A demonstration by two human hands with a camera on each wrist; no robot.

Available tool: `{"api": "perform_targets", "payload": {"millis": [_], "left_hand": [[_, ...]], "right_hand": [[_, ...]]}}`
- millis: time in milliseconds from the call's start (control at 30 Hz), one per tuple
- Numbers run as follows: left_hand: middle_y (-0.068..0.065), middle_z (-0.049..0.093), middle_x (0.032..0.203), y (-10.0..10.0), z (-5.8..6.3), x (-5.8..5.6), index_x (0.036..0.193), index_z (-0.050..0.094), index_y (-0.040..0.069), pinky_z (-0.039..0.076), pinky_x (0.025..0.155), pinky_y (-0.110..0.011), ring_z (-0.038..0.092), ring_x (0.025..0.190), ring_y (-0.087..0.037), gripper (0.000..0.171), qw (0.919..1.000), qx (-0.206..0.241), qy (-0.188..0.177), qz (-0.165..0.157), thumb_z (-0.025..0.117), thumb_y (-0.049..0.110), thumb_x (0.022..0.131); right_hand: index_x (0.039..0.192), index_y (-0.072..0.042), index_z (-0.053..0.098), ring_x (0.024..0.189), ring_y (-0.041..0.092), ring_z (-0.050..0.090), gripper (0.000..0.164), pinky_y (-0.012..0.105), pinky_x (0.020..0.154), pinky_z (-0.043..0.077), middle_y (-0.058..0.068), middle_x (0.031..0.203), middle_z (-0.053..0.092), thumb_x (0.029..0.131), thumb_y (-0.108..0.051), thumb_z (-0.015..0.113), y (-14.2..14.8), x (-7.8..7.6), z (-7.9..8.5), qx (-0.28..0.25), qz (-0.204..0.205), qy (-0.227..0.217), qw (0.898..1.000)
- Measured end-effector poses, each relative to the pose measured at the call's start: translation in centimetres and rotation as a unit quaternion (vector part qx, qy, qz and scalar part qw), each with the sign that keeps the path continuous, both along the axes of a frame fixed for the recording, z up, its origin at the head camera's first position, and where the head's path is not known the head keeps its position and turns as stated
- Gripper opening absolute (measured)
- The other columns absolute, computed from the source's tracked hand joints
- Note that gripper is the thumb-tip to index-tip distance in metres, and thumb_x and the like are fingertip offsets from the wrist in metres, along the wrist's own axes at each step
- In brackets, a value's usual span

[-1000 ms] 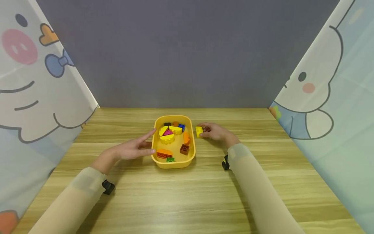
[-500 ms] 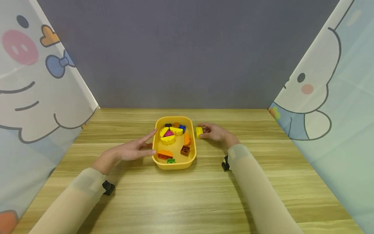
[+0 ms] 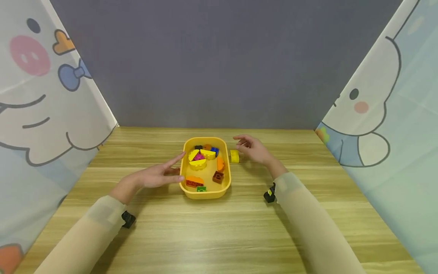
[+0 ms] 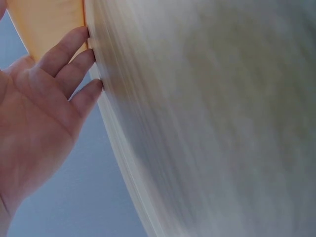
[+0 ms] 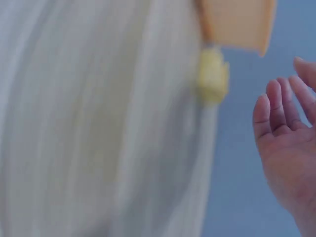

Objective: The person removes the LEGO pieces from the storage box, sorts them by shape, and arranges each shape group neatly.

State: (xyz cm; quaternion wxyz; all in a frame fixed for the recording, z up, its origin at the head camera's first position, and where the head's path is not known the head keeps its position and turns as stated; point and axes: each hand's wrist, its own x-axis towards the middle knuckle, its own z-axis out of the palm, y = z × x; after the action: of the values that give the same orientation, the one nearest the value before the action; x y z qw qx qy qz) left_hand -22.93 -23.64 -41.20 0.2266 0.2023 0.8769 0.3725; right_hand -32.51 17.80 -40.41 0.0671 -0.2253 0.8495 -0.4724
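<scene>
A yellow tray [image 3: 205, 195] with rounded corners sits mid-table, holding several toy bricks. My left hand [image 3: 154, 176] rests against its left side, thumb and forefinger spread along the rim; in the left wrist view the other fingers of the left hand [image 4: 44, 103] touch the table beside the tray wall. Just right of the tray a yellow brick [image 3: 234, 156] stands on the table. Apart from it, slightly above and to its right, my right hand [image 3: 254, 150] holds nothing. The right wrist view has the right hand [image 5: 291, 143] raised off the blurred yellow brick [image 5: 213, 76].
In the tray lie yellow rounded bricks [image 3: 197, 164], a magenta brick [image 3: 199, 156], a blue brick [image 3: 215, 151], a brown brick [image 3: 218, 177], an orange-topped brick [image 3: 194, 181] and a green brick [image 3: 201, 188]. A grey panel [image 3: 219, 64] stands behind the table, with cartoon curtains at both sides.
My right hand has let go of the yellow brick and lifted up and away from it. The brick stays beside the tray. My left hand keeps its place at the rim.
</scene>
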Motion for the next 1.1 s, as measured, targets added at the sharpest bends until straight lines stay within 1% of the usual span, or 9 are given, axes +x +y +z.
{"api": "perform_targets", "payload": {"millis": [100,200,267,300,433,667,800,933,1100], "left_hand": [[-0.025,0.039,0.174,0.1,0.0,-0.1,0.176,-0.003,0.045,0.026,0.129,-0.076,0.039,0.161,-0.05,0.1,1.0,-0.002,-0.001,-0.001,0.067,0.059,0.106],[-0.026,0.04,0.173,0.1,-0.1,-0.2,0.176,-0.003,0.045,0.025,0.129,-0.076,0.039,0.161,-0.05,0.1,1.0,0.0,-0.005,-0.001,0.067,0.058,0.106],[-0.026,0.041,0.173,0.1,-0.3,-0.2,0.176,-0.003,0.045,0.025,0.129,-0.077,0.039,0.16,-0.051,0.1,1.0,0.002,-0.009,-0.002,0.067,0.058,0.106],[-0.026,0.042,0.172,0.1,-0.3,-0.3,0.176,-0.003,0.045,0.025,0.129,-0.077,0.04,0.16,-0.05,0.1,1.0,0.002,-0.009,-0.002,0.067,0.058,0.106],[-0.025,0.044,0.171,0.1,-0.5,-0.3,0.177,-0.002,0.042,0.026,0.13,-0.075,0.041,0.16,-0.049,0.1,1.0,0.003,-0.005,-0.007,0.067,0.058,0.107],[-0.024,0.04,0.173,0.3,-0.2,-0.3,0.177,-0.004,0.039,0.023,0.13,-0.077,0.035,0.161,-0.052,0.099,0.9999,-0.01,-0.001,-0.011,0.063,0.06,0.108],[-0.025,0.037,0.174,0.4,0.0,-0.2,0.177,-0.005,0.039,0.021,0.13,-0.076,0.033,0.162,-0.054,0.098,0.9999,-0.011,0.002,-0.013,0.062,0.06,0.108],[-0.026,0.035,0.175,0.3,-0.1,-0.2,0.177,-0.007,0.039,0.02,0.13,-0.077,0.031,0.162,-0.054,0.097,0.9997,-0.013,0.011,-0.02,0.06,0.06,0.109],[-0.027,0.034,0.176,0.1,-0.3,-0.2,0.176,-0.007,0.039,0.022,0.13,-0.077,0.031,0.163,-0.053,0.097,0.9995,-0.014,0.019,-0.023,0.06,0.058,0.11]], "right_hand": [[0.151,-0.009,0.064,0.106,0.029,0.066,0.041,0.048,0.091,0.06,0.015,0.125,0.07,0.111,-0.019,0.066,-1.8,1.2,1.4,-0.019,0.023,0.025,0.999],[0.147,-0.008,0.067,0.106,0.026,0.067,0.038,0.04,0.089,0.059,0.016,0.124,0.072,0.111,-0.018,0.068,-4.2,2.5,2.2,-0.014,0.069,0.041,0.997],[0.145,-0.008,0.068,0.107,0.024,0.068,0.037,0.039,0.09,0.059,0.016,0.125,0.073,0.11,-0.02,0.068,-5.8,3.1,2.1,-0.001,0.108,0.053,0.993],[0.144,-0.008,0.069,0.108,0.023,0.068,0.037,0.036,0.092,0.058,0.016,0.125,0.074,0.11,-0.02,0.069,-6.5,3.4,2.0,0.007,0.125,0.057,0.991],[0.144,-0.009,0.069,0.109,0.018,0.069,0.036,0.033,0.094,0.059,0.015,0.13,0.075,0.11,-0.021,0.069,-9.0,4.2,1.3,0.033,0.181,0.049,0.982],[0.142,-0.012,0.071,0.103,0.013,0.069,0.033,0.027,0.088,0.06,0.007,0.133,0.075,0.111,-0.022,0.069,-10.4,4.9,0.9,0.085,0.201,0.053,0.974],[0.14,-0.013,0.072,0.103,0.013,0.069,0.032,0.028,0.087,0.06,0.005,0.138,0.075,0.11,-0.022,0.069,-10.5,4.8,1.1,0.095,0.203,0.06,0.973],[0.14,-0.012,0.072,0.105,0.013,0.07,0.031,0.026,0.09,0.06,0.006,0.137,0.075,0.11,-0.022,0.069,-10.7,4.8,1.3,0.103,0.211,0.065,0.97],[0.139,-0.008,0.071,0.107,0.018,0.071,0.031,0.025,0.092,0.06,0.008,0.136,0.076,0.109,-0.019,0.069,-11.2,5.0,1.4,0.107,0.232,0.076,0.964]]}}
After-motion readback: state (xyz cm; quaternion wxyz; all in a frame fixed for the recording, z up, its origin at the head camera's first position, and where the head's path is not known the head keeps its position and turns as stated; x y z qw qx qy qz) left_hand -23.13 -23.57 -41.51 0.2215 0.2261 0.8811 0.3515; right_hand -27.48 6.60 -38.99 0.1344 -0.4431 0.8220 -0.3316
